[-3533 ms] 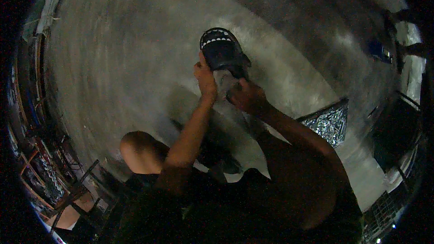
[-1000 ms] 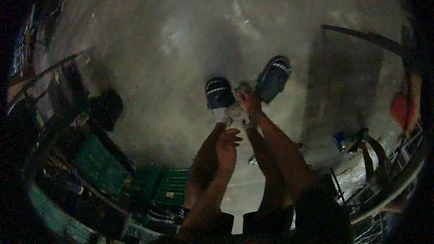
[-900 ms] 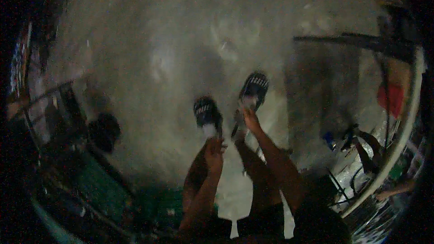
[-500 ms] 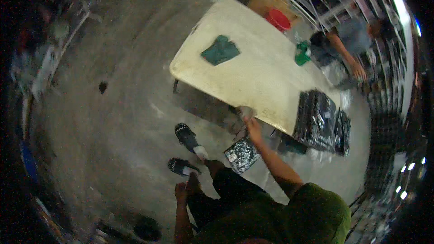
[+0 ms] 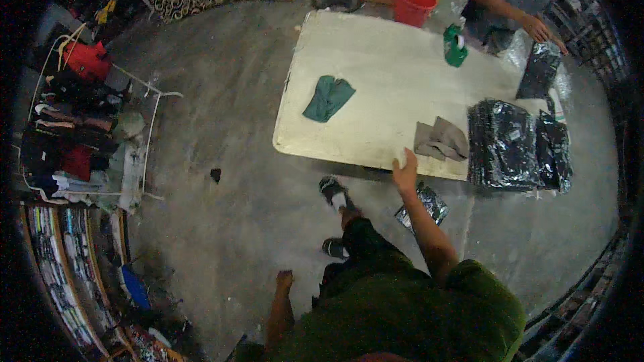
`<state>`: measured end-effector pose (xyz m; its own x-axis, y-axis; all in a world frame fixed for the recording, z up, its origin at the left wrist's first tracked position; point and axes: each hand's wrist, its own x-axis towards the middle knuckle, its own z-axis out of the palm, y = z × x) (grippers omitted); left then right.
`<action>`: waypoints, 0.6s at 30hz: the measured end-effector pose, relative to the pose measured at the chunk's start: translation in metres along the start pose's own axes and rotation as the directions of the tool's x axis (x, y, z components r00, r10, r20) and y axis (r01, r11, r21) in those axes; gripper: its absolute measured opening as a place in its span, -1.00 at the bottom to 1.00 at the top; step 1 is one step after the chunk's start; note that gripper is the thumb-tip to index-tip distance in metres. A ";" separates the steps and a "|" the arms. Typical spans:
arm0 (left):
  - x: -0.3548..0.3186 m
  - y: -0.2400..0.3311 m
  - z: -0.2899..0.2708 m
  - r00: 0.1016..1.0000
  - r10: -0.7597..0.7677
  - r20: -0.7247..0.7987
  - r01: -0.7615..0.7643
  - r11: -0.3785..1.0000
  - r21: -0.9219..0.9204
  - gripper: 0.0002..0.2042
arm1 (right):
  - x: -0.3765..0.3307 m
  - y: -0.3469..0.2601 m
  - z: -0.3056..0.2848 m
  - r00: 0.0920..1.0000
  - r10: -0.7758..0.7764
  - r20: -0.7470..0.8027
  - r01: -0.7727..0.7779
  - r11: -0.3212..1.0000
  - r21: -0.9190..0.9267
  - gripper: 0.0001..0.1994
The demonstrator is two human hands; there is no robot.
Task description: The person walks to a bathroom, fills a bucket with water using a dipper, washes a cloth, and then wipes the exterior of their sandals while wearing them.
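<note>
My right hand point(image 5: 404, 173) is open at the near edge of the pale table point(image 5: 376, 53), thumb and fingers apart and nothing in them. Just right of it on the tabletop lies a folded grey-brown garment point(image 5: 441, 141), apart from the fingers. A folded dark green garment point(image 5: 329, 98) rests farther left on the table. My left hand point(image 5: 285, 278) hangs low by my side over the floor, its fingers curled in and nothing seen in it.
Black garments in clear plastic point(image 5: 503, 144) are stacked at the table's right end. One plastic-wrapped pack point(image 5: 422, 208) lies below the near edge. A co-worker's hand point(image 5: 537, 29) is at the far right, near a green tape dispenser point(image 5: 455, 47) and red bucket point(image 5: 414, 5). A clothes rack point(image 5: 154, 141) stands left.
My right hand has let go of the grey-brown garment, which now lies on the table. My view has turned, and the clothes rack at left shows more clearly.
</note>
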<state>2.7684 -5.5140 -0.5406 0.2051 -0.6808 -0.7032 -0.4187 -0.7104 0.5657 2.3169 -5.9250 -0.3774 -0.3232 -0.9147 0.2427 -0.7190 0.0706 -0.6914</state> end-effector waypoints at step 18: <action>0.148 0.480 -0.144 0.987 0.157 -0.033 -0.019 -0.087 -0.996 -0.47 | 0.049 -0.251 0.133 0.545 -0.391 0.742 -0.197 0.800 0.566 -0.72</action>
<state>2.7250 -5.9816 -0.3112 0.1658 -0.7892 -0.5914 0.9136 -0.1028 0.3934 2.5635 -6.0400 -0.2826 0.5613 -0.8213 -0.1024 -0.1632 0.0115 -0.9865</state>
